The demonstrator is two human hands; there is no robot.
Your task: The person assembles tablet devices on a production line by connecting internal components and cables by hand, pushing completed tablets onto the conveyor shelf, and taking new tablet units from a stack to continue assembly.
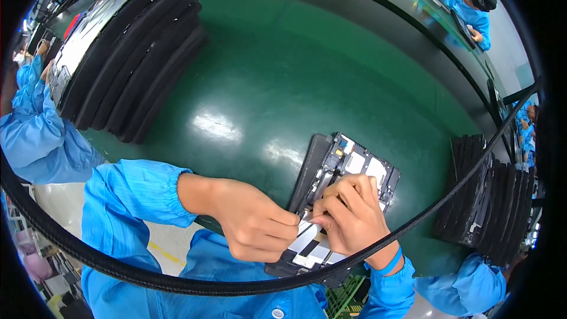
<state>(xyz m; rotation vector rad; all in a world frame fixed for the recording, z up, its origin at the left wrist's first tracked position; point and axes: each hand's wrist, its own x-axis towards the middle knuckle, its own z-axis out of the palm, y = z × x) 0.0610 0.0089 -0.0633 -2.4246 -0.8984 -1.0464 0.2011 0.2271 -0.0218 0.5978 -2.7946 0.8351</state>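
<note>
Green bench: black tray stack far left. Left hand pinched shut, right hand curled, both on open tablet chassis at near edge. Black cable crosses in front; second stack right.

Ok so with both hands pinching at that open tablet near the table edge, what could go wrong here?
1. The open tablet lies at the near edge of the green table, partly overhanging it; a firm pull might tip it off.
2. The left hand and right hand press together on a small part over bare internals, so a slip could scratch or bend something.
3. The black cable crosses right over the work and could snag a wrist.
</note>
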